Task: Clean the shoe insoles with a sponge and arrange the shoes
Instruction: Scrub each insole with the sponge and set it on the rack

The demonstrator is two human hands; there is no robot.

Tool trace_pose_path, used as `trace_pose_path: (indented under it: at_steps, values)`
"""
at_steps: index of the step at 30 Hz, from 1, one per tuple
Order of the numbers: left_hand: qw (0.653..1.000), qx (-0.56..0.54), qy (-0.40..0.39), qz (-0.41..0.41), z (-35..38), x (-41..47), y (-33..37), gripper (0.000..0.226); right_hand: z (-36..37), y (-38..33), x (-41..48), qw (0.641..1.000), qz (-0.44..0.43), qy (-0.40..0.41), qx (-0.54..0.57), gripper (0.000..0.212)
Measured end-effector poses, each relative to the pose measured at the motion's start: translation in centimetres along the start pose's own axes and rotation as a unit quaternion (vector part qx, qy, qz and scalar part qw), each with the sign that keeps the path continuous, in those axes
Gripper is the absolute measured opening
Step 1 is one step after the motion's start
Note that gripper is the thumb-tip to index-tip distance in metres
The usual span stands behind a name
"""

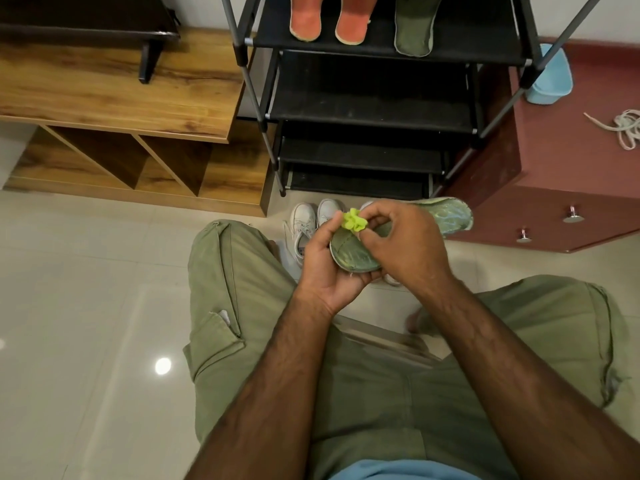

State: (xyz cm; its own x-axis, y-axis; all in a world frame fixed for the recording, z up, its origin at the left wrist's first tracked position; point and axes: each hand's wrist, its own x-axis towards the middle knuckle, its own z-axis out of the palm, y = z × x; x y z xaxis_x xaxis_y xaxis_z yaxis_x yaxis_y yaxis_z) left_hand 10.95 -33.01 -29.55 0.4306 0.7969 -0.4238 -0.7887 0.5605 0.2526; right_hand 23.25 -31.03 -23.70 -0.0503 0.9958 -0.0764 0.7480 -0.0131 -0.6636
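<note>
A green insole [446, 216] lies across my hands above my knees, its surface wet and shiny. My left hand [329, 265] grips its near end from below. My right hand [405, 244] pinches a small bright yellow-green sponge [354, 220] against the insole's upper face. On the floor under my hands stand white shoes [304, 220], partly hidden. On the top shelf of the black shoe rack [374, 105] lie two orange insoles [304, 20] and another green insole [414, 29].
A wooden bench with open cubbies [114, 98] stands to the left. At the right, a maroon drawer cabinet [571, 168] carries a light blue tub [550, 77] and white laces [623, 128]. Glossy floor tiles lie around my legs.
</note>
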Motion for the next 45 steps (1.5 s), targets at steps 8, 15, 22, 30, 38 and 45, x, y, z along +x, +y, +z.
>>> trace_pose_path:
  at_steps: [8,15,22,30,38,45]
  values:
    - [0.999,-0.036,0.006,0.007,0.2,-0.3,-0.1,0.057,0.3,-1.2,-1.2,0.998,-0.016,-0.035,0.059,0.020]
    - [0.996,-0.046,-0.002,0.079,-0.2,-0.5,0.2,0.043,0.5,-1.1,-2.2,0.999,0.019,-0.042,-0.010,0.016]
    - [0.995,-0.037,0.007,0.090,-0.3,-0.6,0.2,0.047,1.1,-2.0,-2.7,0.995,0.008,-0.083,0.046,0.013]
    - [0.992,-0.049,0.009,0.113,0.1,-0.5,0.0,0.063,0.8,-1.6,-2.2,0.994,0.026,-0.093,0.045,0.008]
    - [0.991,-0.065,-0.010,0.116,0.1,-0.4,-0.2,0.057,1.0,-1.2,-2.1,0.996,0.024,-0.074,0.052,0.011]
    - [0.990,-0.074,0.005,0.118,0.6,-0.4,0.0,0.047,0.6,-0.8,-1.7,0.999,0.034,-0.038,0.012,0.011]
